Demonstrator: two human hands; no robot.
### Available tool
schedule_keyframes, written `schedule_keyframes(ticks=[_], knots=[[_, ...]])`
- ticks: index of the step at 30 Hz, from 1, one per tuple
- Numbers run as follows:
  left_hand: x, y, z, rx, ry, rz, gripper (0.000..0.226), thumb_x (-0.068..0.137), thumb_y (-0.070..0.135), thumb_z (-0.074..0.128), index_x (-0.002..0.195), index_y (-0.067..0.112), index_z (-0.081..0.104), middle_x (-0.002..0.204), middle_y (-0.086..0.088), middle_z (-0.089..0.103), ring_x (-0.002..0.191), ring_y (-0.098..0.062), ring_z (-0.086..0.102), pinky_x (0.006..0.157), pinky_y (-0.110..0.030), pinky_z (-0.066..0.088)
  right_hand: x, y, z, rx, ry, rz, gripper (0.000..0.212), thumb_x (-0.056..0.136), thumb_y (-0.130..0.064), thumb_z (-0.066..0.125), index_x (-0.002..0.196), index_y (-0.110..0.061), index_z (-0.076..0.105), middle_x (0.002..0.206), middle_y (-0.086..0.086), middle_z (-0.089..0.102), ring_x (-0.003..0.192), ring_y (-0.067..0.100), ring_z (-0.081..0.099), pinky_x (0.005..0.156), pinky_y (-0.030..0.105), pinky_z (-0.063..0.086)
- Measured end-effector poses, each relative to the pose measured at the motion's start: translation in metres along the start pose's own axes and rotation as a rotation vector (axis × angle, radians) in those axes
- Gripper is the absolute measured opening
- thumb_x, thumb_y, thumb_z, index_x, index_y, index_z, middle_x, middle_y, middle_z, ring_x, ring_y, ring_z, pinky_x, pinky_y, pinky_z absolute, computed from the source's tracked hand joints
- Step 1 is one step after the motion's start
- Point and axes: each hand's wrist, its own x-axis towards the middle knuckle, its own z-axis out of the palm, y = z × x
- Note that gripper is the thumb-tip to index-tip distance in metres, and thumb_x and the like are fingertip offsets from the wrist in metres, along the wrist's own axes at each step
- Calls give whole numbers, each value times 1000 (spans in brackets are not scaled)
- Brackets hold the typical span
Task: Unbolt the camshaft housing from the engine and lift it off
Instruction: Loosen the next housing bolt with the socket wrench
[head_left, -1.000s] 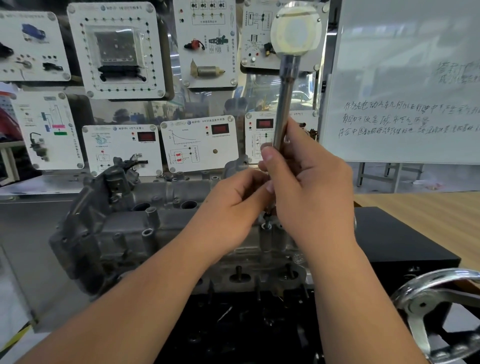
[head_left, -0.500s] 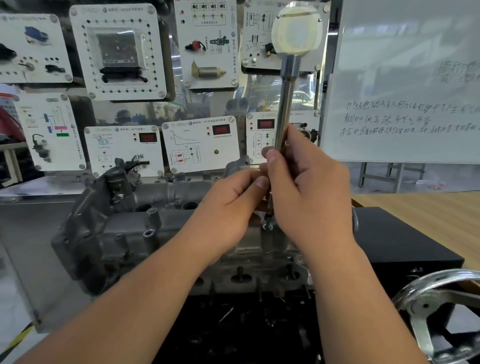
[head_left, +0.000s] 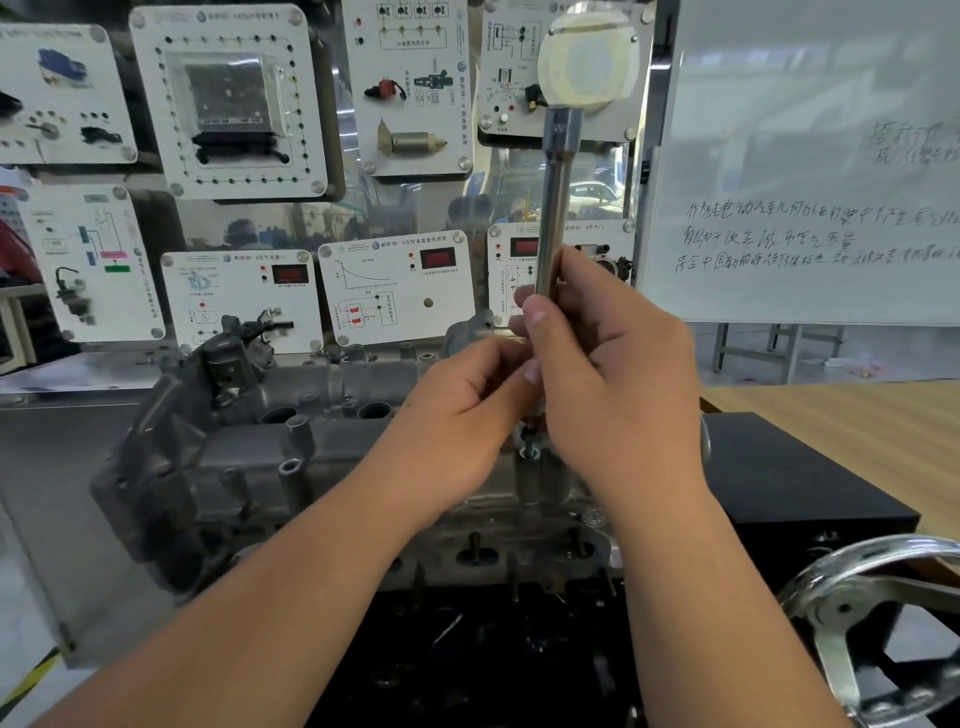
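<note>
The grey cast camshaft housing (head_left: 249, 467) lies across the top of the engine in the middle of the view. A long steel driver (head_left: 555, 208) with a pale round knob (head_left: 589, 60) stands upright over a bolt (head_left: 529, 448) at the housing's right end. My right hand (head_left: 618, 379) grips the driver's shaft low down. My left hand (head_left: 467, 410) pinches the shaft's lower end beside it, just above the bolt. The driver's tip is hidden behind my fingers.
A chrome handwheel (head_left: 878, 623) juts out at the lower right beside a black box (head_left: 789, 478). Training panels (head_left: 228, 98) fill the wall behind the engine. A whiteboard (head_left: 810, 171) stands at the right over a wooden table (head_left: 857, 415).
Both hands stay on the driver's shaft over the same bolt, and my fingers have shifted a little around it. The driver still stands upright.
</note>
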Motion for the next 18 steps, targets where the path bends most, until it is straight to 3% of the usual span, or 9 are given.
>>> schedule_keyframes(ticks=[3,6,8,11,15,18], knots=[[1,-2,-2,7,-51,-4,30,96,55,52,109,37,72,101,-1,75,93,-32,70,89,-63,55,-1,0,0,53,2,12,49,100,-21,53,149,-26,49,95,-16,72,87,6,69,77,25,59],[0,-1,-3,51,-42,22,27,91,59,55,101,40,71,89,6,73,77,-11,65,73,-45,54,0,-2,1,50,17,-9,49,100,-26,58,149,-25,49,97,-13,71,87,9,68,75,34,59],[0,-1,-2,76,-11,30,26,85,62,58,94,39,68,82,0,70,67,-16,59,63,-49,51,1,-1,2,37,45,-20,45,99,-26,62,143,-23,56,106,-11,71,95,7,67,79,35,59],[-1,0,-1,71,19,34,20,80,59,61,87,41,65,73,7,66,62,-14,54,57,-46,49,1,1,2,23,62,-40,34,99,-21,57,132,-20,65,100,-9,72,93,5,67,79,33,57],[-1,0,-1,51,-26,18,26,90,60,52,95,43,70,85,6,72,78,-16,65,82,-61,57,0,1,3,56,55,-35,51,98,-22,52,149,-27,48,102,-18,71,93,-3,66,82,19,55],[-2,0,-2,45,-29,20,27,92,58,53,99,41,72,91,3,74,85,-23,69,86,-66,54,-1,1,3,75,53,-44,55,98,-25,56,152,-28,44,102,-18,70,90,1,68,81,26,57]])
